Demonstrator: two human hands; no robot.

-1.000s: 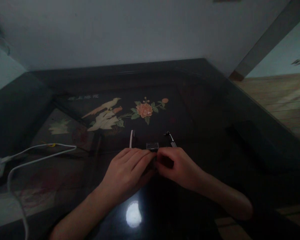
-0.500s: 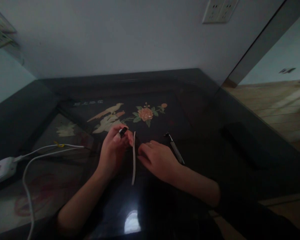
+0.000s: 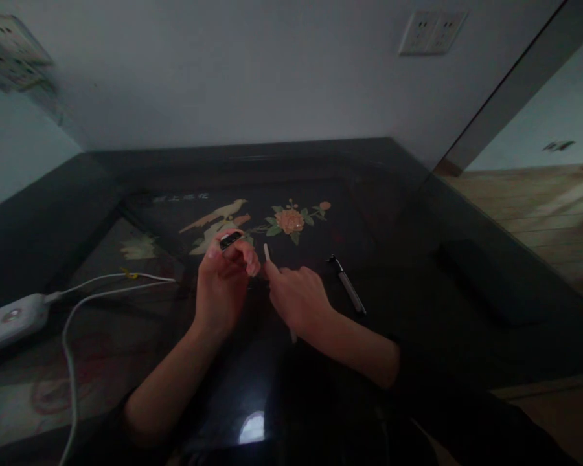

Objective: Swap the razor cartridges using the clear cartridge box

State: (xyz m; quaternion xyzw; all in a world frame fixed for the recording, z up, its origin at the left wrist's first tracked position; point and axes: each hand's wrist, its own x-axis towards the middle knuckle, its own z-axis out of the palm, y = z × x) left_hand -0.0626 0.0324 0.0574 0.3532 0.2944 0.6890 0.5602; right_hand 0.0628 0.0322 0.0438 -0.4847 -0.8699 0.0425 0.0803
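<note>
My left hand (image 3: 218,291) is raised over the dark table, fingers curled, and pinches a small black piece with a pale edge (image 3: 230,241); its exact kind is too small to make out. To its right, my right hand (image 3: 304,301) is closed around a thin pale strip (image 3: 267,252). The strip's upper end pokes out past my fingers and its lower end shows below the hand. A slim silver-and-black pen-like tool (image 3: 350,290) with a small angled tip lies just right of my right hand.
The glossy black table (image 3: 369,401) carries an inlaid bird and flower (image 3: 290,221). At left, a white power strip (image 3: 14,317) trails a white cable (image 3: 72,375). A dark flat object (image 3: 486,281) lies at right. Wall sockets (image 3: 432,32) are behind the table.
My right hand, apart from the pale strip before, now grips it, and the strip has moved right, away from my left fingers. The small black piece has turned in my left hand.
</note>
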